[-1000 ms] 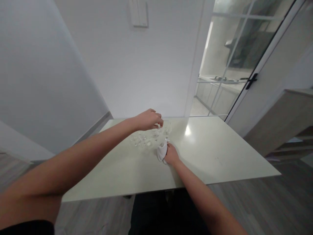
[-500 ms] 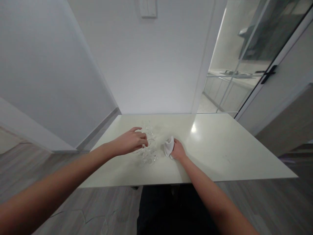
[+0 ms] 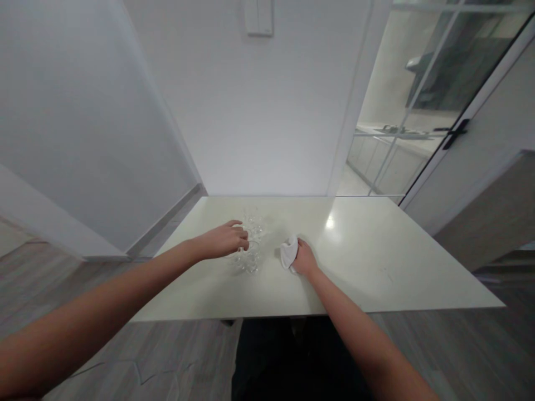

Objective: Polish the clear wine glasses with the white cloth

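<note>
A cluster of small clear glasses (image 3: 249, 245) stands on the pale table (image 3: 368, 262), left of centre. My left hand (image 3: 223, 240) reaches into the cluster from the left, its fingers curled around one of the glasses. My right hand (image 3: 304, 259) rests on the tabletop just right of the glasses, closed on a small white cloth (image 3: 288, 251) that bunches out past the fingers.
The table butts against a white wall with a light switch (image 3: 258, 16) above. A glass door with a black handle (image 3: 455, 133) stands at the right, and a wooden cabinet (image 3: 493, 211) beyond it. Grey wood floor (image 3: 460, 351) surrounds the table.
My left hand came down from the far glasses and moved left onto the near side of the cluster. The view shifted, and the right hand stayed on the cloth.
</note>
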`<state>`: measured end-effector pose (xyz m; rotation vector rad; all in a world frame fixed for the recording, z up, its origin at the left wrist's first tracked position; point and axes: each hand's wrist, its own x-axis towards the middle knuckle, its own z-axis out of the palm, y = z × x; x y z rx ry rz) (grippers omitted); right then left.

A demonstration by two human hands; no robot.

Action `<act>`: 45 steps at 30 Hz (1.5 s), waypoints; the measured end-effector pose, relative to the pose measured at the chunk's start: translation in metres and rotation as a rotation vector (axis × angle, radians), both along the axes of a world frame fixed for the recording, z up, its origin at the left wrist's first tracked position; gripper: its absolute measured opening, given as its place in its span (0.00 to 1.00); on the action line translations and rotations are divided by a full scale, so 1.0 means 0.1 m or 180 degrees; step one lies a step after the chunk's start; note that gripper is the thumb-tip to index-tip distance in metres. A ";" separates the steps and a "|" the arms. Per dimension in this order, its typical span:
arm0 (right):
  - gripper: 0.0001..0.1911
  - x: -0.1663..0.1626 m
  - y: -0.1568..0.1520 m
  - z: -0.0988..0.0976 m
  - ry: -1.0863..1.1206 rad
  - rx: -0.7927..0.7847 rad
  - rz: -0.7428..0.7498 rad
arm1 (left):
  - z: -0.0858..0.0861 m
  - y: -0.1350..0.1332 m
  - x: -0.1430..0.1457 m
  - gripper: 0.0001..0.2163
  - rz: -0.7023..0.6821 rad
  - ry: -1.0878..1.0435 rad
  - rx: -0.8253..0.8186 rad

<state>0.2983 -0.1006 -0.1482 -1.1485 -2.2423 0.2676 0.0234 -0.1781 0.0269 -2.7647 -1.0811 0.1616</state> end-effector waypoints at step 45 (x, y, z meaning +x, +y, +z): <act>0.17 0.00 0.00 -0.02 0.0057 -0.0049 0.0007 | -0.56 -0.75 0.40 0.13 0.0443 -0.1356 0.0988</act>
